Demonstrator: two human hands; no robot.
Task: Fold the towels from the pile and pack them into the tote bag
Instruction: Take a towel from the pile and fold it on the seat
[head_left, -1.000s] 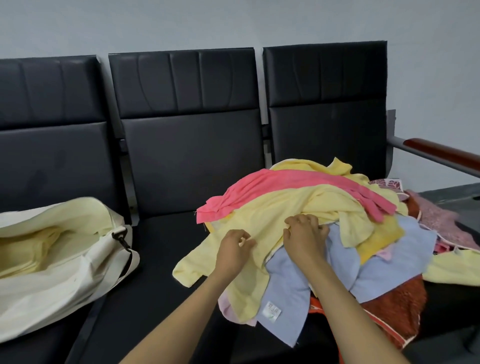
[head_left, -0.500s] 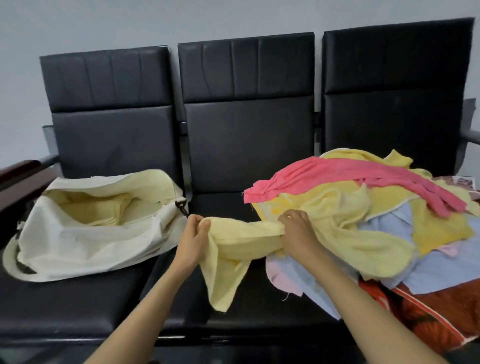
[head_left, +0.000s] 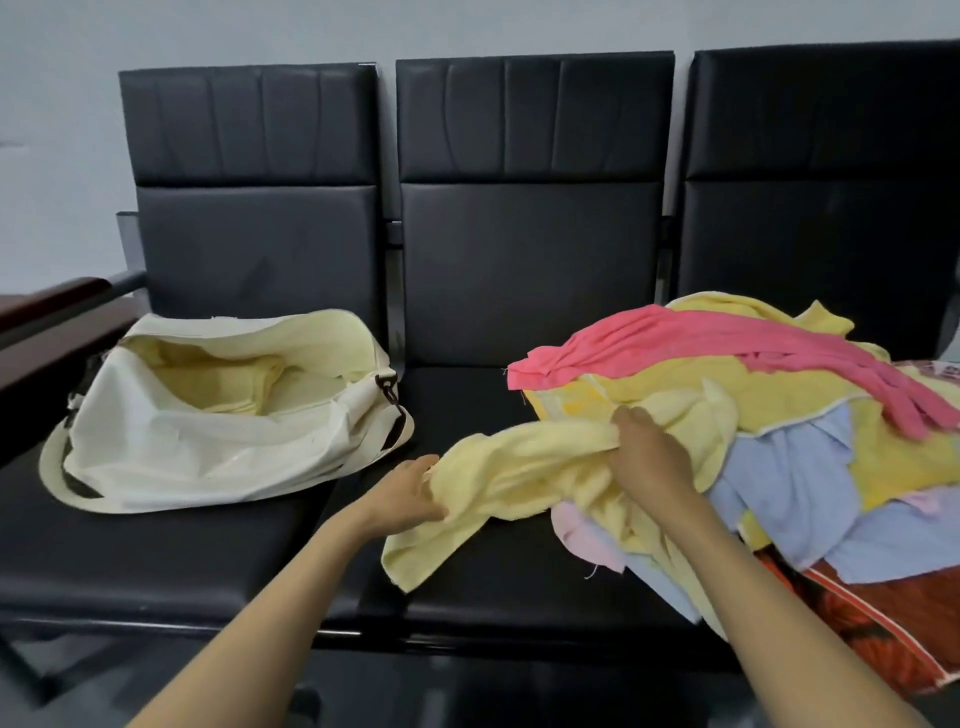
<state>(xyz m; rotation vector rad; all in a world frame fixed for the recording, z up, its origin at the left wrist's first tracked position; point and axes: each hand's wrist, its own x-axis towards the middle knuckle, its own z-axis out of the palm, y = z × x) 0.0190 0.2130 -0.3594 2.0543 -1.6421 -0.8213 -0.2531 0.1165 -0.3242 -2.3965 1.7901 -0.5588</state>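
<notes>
Holding one pale yellow towel (head_left: 524, 462) over the middle seat's (head_left: 493, 592) front edge, fingers of left hand (head_left: 410, 493) and right hand (head_left: 649, 452) clamped on it — yellow cloth (head_left: 228, 379) already lies in the tote bag (head_left: 208, 457) on the left seat (head_left: 156, 561), most of the pile (head_left: 810, 415) left to fold.
</notes>
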